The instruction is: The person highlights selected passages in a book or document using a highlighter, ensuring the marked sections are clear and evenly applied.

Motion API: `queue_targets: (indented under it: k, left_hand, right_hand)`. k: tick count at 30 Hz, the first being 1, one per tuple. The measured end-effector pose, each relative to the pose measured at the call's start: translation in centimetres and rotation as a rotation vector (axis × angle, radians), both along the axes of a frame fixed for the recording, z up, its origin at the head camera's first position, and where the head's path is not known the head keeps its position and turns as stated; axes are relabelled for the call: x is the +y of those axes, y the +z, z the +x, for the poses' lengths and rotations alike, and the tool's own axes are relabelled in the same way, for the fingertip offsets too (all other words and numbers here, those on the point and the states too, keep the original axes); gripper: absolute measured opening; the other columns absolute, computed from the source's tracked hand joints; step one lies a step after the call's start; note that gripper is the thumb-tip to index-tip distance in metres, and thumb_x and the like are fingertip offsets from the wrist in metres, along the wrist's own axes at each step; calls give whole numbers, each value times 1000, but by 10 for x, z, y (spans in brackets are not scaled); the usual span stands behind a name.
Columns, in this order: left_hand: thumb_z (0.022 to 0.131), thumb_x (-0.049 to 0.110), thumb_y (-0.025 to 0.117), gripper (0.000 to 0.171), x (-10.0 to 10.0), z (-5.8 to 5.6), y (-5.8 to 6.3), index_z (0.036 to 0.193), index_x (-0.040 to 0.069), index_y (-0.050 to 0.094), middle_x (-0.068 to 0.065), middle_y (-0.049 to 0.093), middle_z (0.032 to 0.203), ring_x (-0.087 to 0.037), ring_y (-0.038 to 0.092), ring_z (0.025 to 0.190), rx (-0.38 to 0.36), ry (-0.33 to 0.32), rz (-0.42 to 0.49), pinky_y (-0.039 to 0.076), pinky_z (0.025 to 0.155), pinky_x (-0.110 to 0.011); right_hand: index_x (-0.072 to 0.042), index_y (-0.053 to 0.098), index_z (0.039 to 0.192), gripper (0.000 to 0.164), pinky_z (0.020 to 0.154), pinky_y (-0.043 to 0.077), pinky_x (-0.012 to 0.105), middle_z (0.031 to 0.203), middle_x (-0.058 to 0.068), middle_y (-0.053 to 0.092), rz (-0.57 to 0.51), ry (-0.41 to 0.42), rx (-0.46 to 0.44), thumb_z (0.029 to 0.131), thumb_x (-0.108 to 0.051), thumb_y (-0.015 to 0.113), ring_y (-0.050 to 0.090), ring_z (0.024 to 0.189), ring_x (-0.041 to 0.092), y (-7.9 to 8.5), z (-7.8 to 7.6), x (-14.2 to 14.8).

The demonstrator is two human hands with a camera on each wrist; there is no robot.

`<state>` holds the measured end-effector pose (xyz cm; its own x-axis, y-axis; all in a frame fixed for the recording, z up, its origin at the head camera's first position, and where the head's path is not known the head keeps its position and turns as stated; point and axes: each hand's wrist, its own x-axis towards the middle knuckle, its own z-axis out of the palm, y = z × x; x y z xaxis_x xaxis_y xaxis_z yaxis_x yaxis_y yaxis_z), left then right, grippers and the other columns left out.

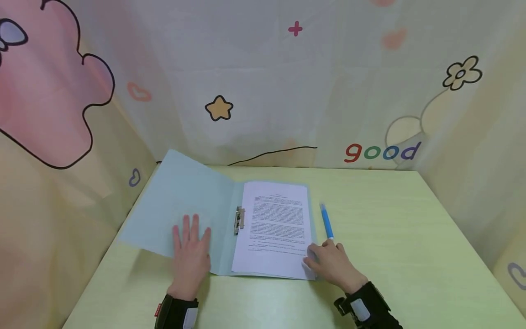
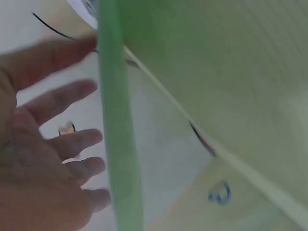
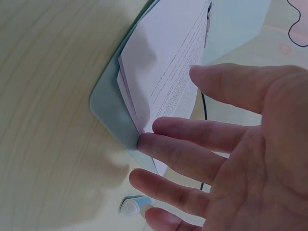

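A light blue folder (image 1: 228,246) lies opened out on the table, its cover (image 1: 193,192) tilted up to the left. Printed sheets (image 1: 275,265) lie on its right side, at a metal clip (image 1: 239,220) by the spine. My left hand (image 1: 191,260) rests on the cover's lower part with fingers spread and straight. In the left wrist view, its fingertips are at the cover's edge. My right hand (image 1: 333,265) is at the stack's lower right corner; in the right wrist view, its fingertips touch the sheets' edge, thumb apart. Beyond its fingers lies a blue pen (image 1: 326,221).
The pale table (image 1: 390,219) reaches to a printed curtain (image 1: 263,68) behind and at both sides. The pen's end (image 3: 132,206) shows close to the fingers in the right wrist view. The cover's upper left part overhangs the table's left edge in the head view.
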<state>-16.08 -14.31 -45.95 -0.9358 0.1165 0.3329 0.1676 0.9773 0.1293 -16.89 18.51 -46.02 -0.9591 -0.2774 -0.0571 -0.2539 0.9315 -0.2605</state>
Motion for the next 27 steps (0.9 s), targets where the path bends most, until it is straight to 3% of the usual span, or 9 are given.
queue_targets:
  k: [3, 7, 15, 27]
  left_hand:
    - [70, 12, 73, 51, 18, -2, -10, 119, 3, 62, -28, 31, 147, -45, 16, 135, -90, -111, 2, 11, 106, -69]
    - [73, 28, 73, 54, 29, -4, -17, 122, 8, 61, -25, 28, 150, -44, 16, 136, -140, -152, 36, 6, 100, -76]
    - [74, 42, 70, 65, 29, -8, -22, 130, 13, 54, -27, 33, 147, -48, 19, 133, -229, -131, 51, 5, 92, -83]
    - [81, 50, 59, 61, 27, -8, -25, 129, 12, 56, -30, 35, 145, -49, 17, 134, -317, -130, 23, 0, 93, -82]
  right_hand:
    - [-7, 66, 98, 26, 74, 36, 48, 88, 9, 70, -4, 4, 0, 83, -29, 64, 50, 91, 31, -1, 0, 0]
    - [-7, 66, 98, 26, 73, 37, 48, 90, 10, 71, -6, 9, 6, 84, -29, 64, 51, 92, 32, -1, 0, 0]
    - [-7, 66, 96, 25, 72, 38, 48, 89, 11, 71, -3, 7, 6, 83, -28, 64, 52, 93, 34, -1, -1, 0]
    - [-5, 66, 99, 29, 75, 40, 50, 92, 13, 71, -26, -19, -6, 83, -28, 64, 53, 93, 34, 1, -1, 0]
